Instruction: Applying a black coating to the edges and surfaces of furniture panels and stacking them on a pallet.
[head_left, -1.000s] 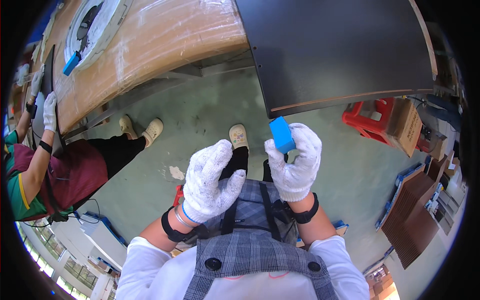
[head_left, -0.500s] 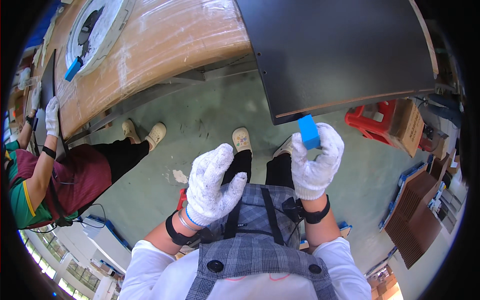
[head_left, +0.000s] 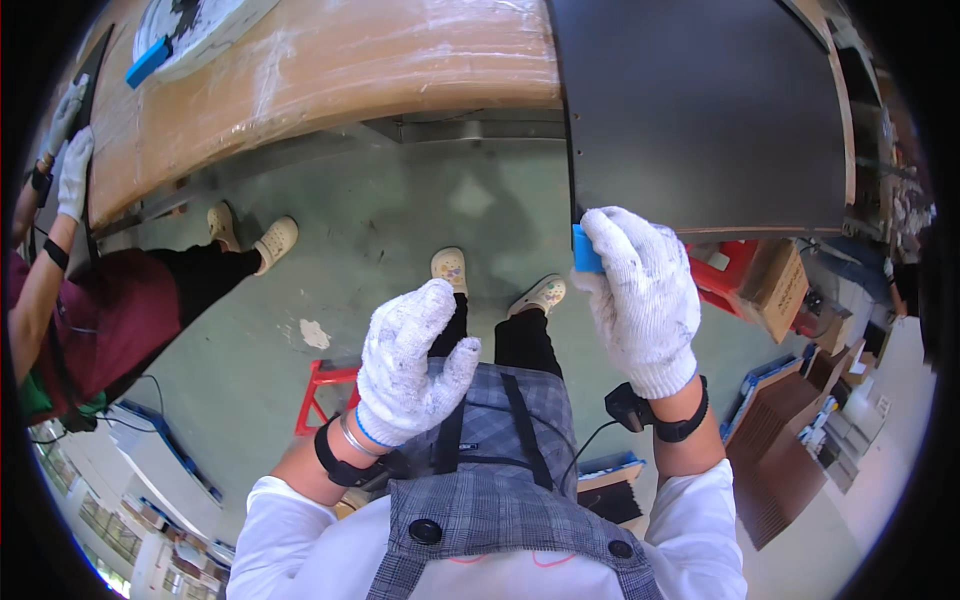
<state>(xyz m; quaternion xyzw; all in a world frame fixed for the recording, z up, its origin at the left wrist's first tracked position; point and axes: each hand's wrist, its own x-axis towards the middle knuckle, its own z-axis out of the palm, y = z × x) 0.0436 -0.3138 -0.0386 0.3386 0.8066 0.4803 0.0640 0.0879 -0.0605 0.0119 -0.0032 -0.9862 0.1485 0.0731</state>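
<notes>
My right hand [head_left: 645, 295], in a white knit glove, grips a small blue block [head_left: 584, 250] and holds it at the near left corner of a large black panel [head_left: 700, 110]. The block is mostly hidden behind my fingers. My left hand [head_left: 410, 365], also gloved, hovers in front of my chest with fingers spread and nothing in it. Below the hands I see my own feet in light shoes [head_left: 450, 268] on the green floor.
The black panel lies on a long wooden workbench [head_left: 330, 70]. A co-worker in a dark red top [head_left: 110, 310] sits at the left, with gloved hands [head_left: 72, 170] on the bench. A red stool [head_left: 320, 385] stands beneath me. Red crate and cardboard box [head_left: 775, 285] at right.
My right hand has carried the blue block up and to the right, to the corner of the black panel. My left hand stays open in front of my chest.
</notes>
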